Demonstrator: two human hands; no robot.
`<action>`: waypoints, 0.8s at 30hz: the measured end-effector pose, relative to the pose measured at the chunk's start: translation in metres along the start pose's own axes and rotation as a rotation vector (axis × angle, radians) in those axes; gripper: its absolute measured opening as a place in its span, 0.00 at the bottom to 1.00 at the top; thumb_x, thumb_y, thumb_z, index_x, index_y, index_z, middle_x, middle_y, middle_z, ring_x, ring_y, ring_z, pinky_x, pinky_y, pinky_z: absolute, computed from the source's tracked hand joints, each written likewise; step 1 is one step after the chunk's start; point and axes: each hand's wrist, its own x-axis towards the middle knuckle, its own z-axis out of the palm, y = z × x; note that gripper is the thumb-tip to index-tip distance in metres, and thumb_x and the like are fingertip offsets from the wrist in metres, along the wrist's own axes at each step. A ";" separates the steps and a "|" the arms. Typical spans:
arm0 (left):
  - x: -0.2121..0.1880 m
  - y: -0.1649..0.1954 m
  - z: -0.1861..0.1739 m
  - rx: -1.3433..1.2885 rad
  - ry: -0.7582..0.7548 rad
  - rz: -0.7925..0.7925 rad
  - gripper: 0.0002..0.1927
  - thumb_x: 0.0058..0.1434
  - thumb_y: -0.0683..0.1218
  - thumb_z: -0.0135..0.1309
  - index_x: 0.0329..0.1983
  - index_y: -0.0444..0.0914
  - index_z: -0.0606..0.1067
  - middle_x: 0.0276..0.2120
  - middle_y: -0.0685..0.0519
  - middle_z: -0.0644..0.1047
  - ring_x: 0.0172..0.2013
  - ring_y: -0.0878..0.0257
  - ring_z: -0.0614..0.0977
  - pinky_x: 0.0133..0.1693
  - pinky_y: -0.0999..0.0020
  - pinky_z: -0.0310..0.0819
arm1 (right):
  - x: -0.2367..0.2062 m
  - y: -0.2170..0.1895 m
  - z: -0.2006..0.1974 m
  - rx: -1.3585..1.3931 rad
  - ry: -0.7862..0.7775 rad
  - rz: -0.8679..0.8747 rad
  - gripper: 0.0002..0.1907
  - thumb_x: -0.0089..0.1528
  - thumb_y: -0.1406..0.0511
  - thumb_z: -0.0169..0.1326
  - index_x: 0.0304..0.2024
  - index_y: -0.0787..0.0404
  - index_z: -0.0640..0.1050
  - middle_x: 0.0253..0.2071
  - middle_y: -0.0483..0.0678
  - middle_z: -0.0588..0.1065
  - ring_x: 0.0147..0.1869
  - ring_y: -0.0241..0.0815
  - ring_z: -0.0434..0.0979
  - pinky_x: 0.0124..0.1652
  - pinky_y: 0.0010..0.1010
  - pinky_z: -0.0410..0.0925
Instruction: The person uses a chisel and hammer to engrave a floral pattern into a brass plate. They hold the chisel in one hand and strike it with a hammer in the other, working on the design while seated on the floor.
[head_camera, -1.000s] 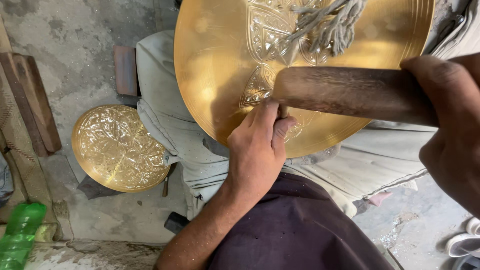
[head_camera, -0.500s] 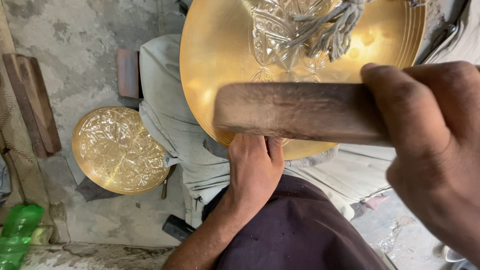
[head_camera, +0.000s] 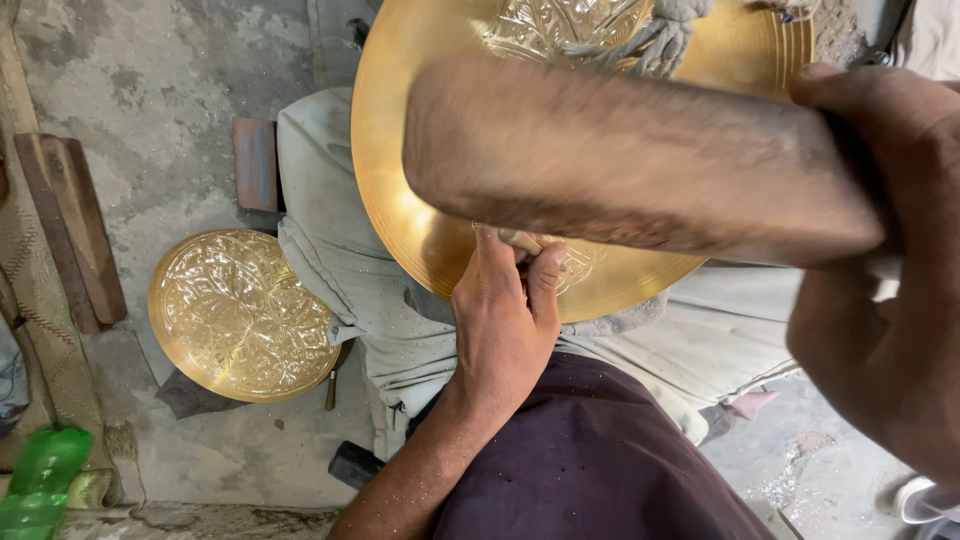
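A large brass dish (head_camera: 420, 190), its centre chased with ornament, rests tilted across the person's cloth-covered lap (head_camera: 360, 290), nothing lying in it. The left hand (head_camera: 505, 325) reaches forward from a dark sleeve, fingers pinched narrow on what appears to be a small metal punch (head_camera: 522, 241) set against the dish's lower face. The right hand (head_camera: 880, 300), close to the camera and blurred, is wrapped tight around a wooden mallet (head_camera: 620, 160) held level above the dish. A second embossed brass plate (head_camera: 240, 315) lies on the concrete floor (head_camera: 150, 90), beside a green plastic bottle (head_camera: 35, 485).
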 end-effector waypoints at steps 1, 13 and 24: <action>0.001 0.002 0.000 0.037 0.016 0.054 0.13 0.72 0.43 0.55 0.49 0.31 0.67 0.32 0.47 0.76 0.31 0.54 0.82 0.34 0.57 0.77 | -0.002 0.001 0.002 -0.047 0.008 -0.024 0.30 0.54 0.86 0.51 0.59 0.74 0.70 0.46 0.65 0.74 0.45 0.58 0.79 0.43 0.43 0.73; 0.025 0.004 -0.002 0.140 -0.176 0.196 0.13 0.67 0.45 0.59 0.47 0.34 0.69 0.36 0.46 0.79 0.37 0.51 0.85 0.36 0.57 0.77 | -0.024 0.042 0.011 -0.348 -0.117 0.004 0.30 0.47 0.82 0.57 0.54 0.68 0.77 0.40 0.59 0.76 0.39 0.53 0.78 0.39 0.39 0.73; 0.063 0.013 -0.004 0.107 -0.641 0.273 0.12 0.65 0.37 0.54 0.52 0.35 0.72 0.40 0.45 0.81 0.41 0.57 0.88 0.40 0.58 0.81 | -0.101 0.074 0.055 0.198 0.023 0.459 0.24 0.61 0.82 0.46 0.60 0.75 0.68 0.42 0.65 0.74 0.41 0.58 0.79 0.39 0.40 0.72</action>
